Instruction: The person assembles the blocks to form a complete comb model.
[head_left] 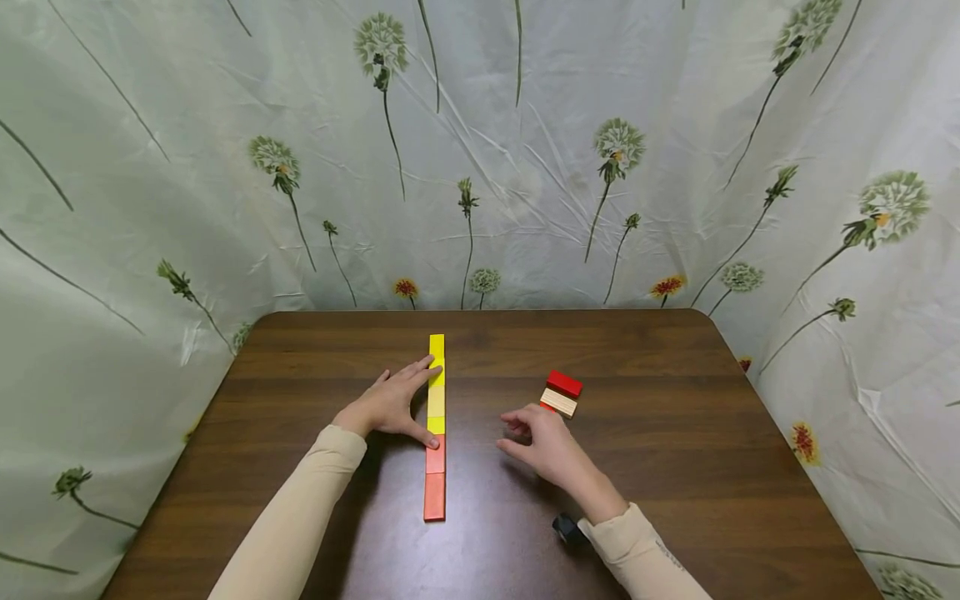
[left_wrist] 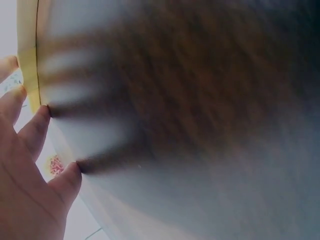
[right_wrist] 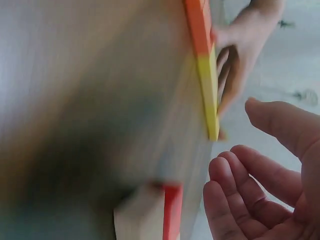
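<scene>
A straight row of flat blocks runs away from me on the table, with yellow blocks [head_left: 437, 403] at the far part and orange-red blocks [head_left: 435, 497] at the near part. My left hand [head_left: 388, 405] touches this row from the left, fingers spread over the yellow part and thumb on an orange-red block. To the right of the row, my right hand [head_left: 551, 446] hovers with loosely bent fingers and holds nothing, as the right wrist view also shows. Just beyond it lie a red block [head_left: 564, 383] and pale wooden pieces [head_left: 558, 402], partly hidden by that hand.
The brown wooden table [head_left: 660, 400] has rounded far corners. A pale curtain [head_left: 525, 142] with dandelion prints hangs behind it and at both sides. Beside the right cuff is a small black object [head_left: 567, 528].
</scene>
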